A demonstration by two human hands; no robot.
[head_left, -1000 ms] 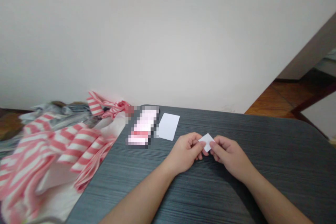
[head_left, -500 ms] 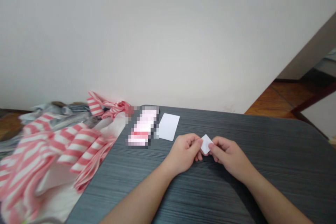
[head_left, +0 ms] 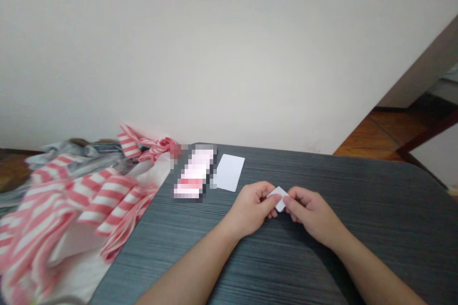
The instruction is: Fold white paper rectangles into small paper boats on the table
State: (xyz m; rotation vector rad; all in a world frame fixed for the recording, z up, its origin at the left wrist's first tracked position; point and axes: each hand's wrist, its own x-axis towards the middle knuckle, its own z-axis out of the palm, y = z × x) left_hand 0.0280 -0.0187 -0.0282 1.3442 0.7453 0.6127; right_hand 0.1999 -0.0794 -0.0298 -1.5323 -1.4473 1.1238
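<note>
A small folded piece of white paper (head_left: 279,198) is pinched between both hands just above the dark grey table (head_left: 375,228). My left hand (head_left: 252,209) grips its left side with thumb and curled fingers. On its right side my right hand (head_left: 310,214) pinches it the same way. Both forearms rest on the tabletop. Most of the paper is hidden by my fingertips.
A white card (head_left: 230,172) lies flat on the table beyond my left hand, beside a blurred pink and white item (head_left: 195,174). Pink and white striped cloth (head_left: 71,209) is heaped at the table's left edge. A pale wall stands behind; wooden floor (head_left: 390,136) shows at right.
The paper between my fingers has turned and sunk lower, with less of it showing. Both hands stay in about the same place.
</note>
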